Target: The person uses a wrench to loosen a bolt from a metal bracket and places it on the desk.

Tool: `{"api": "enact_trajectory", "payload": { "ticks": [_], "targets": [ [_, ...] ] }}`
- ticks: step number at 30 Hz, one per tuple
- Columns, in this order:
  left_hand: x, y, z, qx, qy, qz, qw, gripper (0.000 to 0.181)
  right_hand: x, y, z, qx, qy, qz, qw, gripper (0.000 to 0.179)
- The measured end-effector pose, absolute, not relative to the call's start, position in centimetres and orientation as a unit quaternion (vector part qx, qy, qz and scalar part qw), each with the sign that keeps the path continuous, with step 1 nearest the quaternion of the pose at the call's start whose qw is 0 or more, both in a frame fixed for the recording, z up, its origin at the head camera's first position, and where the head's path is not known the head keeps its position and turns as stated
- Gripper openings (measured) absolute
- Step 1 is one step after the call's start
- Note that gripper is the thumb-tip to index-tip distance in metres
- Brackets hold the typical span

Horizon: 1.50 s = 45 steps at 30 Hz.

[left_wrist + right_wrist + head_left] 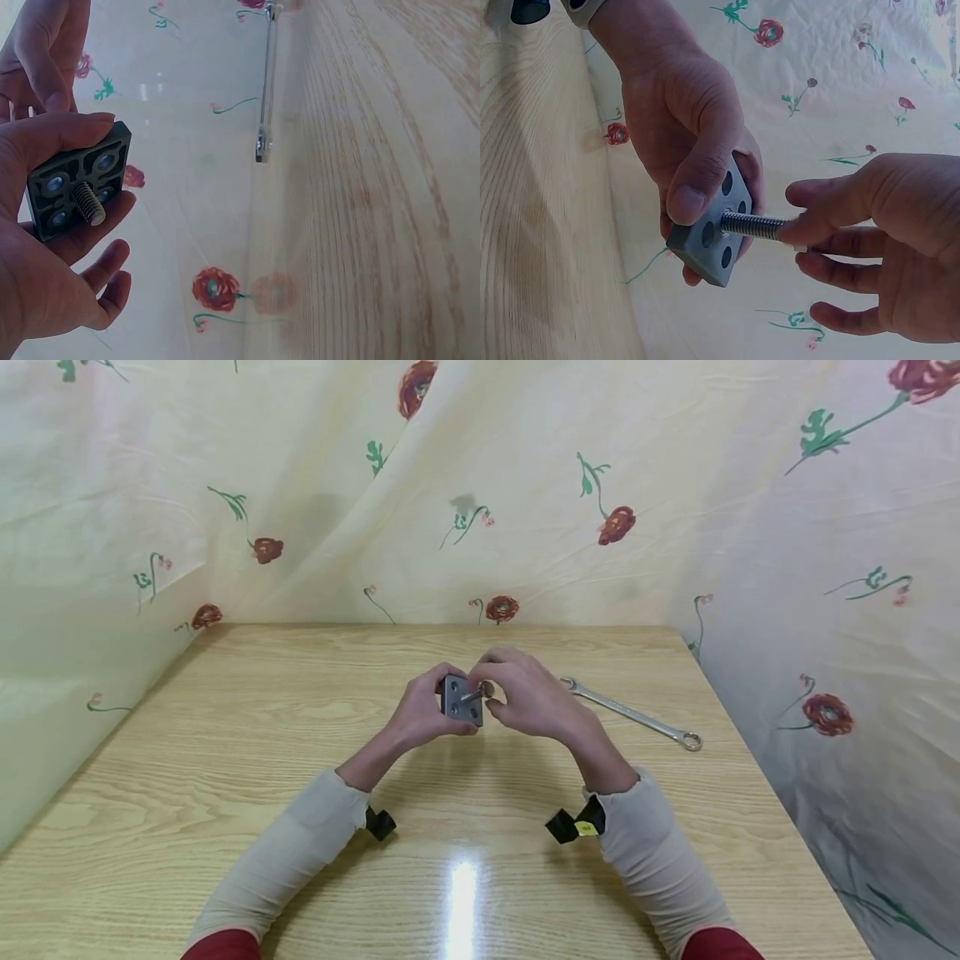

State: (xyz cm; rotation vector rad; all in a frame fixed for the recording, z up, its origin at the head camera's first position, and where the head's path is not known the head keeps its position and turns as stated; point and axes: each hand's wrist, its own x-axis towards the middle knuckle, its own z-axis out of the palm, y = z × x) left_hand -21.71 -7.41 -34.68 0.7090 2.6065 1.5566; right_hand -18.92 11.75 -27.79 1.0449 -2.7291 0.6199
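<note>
My left hand (420, 710) grips a square grey plate (462, 716) by its edges, holding it tilted above the table. Round holes sit near the plate's corners. A metal bolt (751, 225) passes through the middle of it; on the ribbed underside, in the left wrist view, the threaded tip (91, 210) sticks out. A long stretch of thread still stands out on the smooth face. With thumb and fingertips my right hand (528, 695) pinches the bolt's head end, partly covering the head (487, 689) in the right wrist view.
A combination wrench (626, 710) lies slantwise on the wooden table (262, 735), to the right of my right hand. Flower-patterned cloth (322, 527) hangs behind the table and along both sides. Black wrist devices (562, 827) hang at my cuffs.
</note>
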Motion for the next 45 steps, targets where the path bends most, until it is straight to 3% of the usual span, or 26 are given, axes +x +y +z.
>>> {"api": "enact_trajectory", "payload": {
  "ticks": [6,11,18,34,42,45],
  "targets": [
    [-21.61,-7.42,-34.58,0.227,0.838,0.496,0.014,0.063,-18.89,11.78,-27.6,0.265,-0.937,0.226,0.023,0.041],
    [-21.57,-7.42,-34.68,0.228,0.838,0.496,0.013,0.063,-18.97,11.75,-27.52,0.238,-0.942,0.237,0.0,0.025],
    [-21.56,-7.39,-34.64,0.224,0.838,0.498,0.014,0.063,-19.0,11.77,-27.66,0.279,-0.934,0.22,0.034,0.012],
    [-21.57,-7.33,-34.53,0.222,0.838,0.498,0.016,0.063,-18.97,11.95,-27.91,0.36,-0.905,0.205,0.099,0.019],
    [-21.61,-7.3,-34.68,0.224,0.839,0.496,0.014,0.064,-18.8,11.97,-27.59,0.282,-0.934,0.215,0.035,0.047],
    [-21.62,-7.29,-34.73,0.223,0.838,0.498,0.016,0.064,-18.88,12.02,-27.61,0.237,-0.944,0.23,0.002,0.046]
  ]
}}
